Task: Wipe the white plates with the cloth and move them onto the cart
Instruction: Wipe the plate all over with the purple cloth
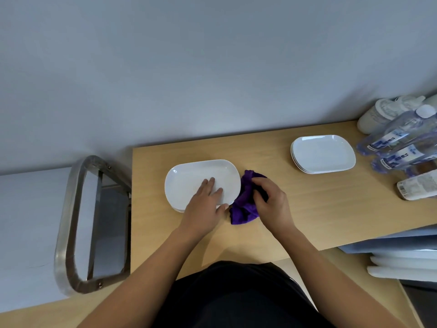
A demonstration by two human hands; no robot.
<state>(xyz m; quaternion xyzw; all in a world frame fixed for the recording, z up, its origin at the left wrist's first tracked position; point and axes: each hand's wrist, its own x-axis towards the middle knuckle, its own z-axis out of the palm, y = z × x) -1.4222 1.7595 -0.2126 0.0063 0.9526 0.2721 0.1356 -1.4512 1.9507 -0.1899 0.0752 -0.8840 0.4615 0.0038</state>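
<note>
A white oval plate lies on the wooden table, seemingly on top of another plate whose edge shows beneath it. My left hand rests flat on that plate, fingers spread, thumb at its near rim. Right beside the plate lies a crumpled purple cloth; my right hand grips it from the right side. A second stack of white plates sits further right on the table. The metal cart stands at the table's left end, its rounded steel handle toward me.
Plastic water bottles and white containers crowd the table's far right corner. A lying bottle sits near the right edge. Pale trays are stacked below the table at the right. A grey wall runs behind.
</note>
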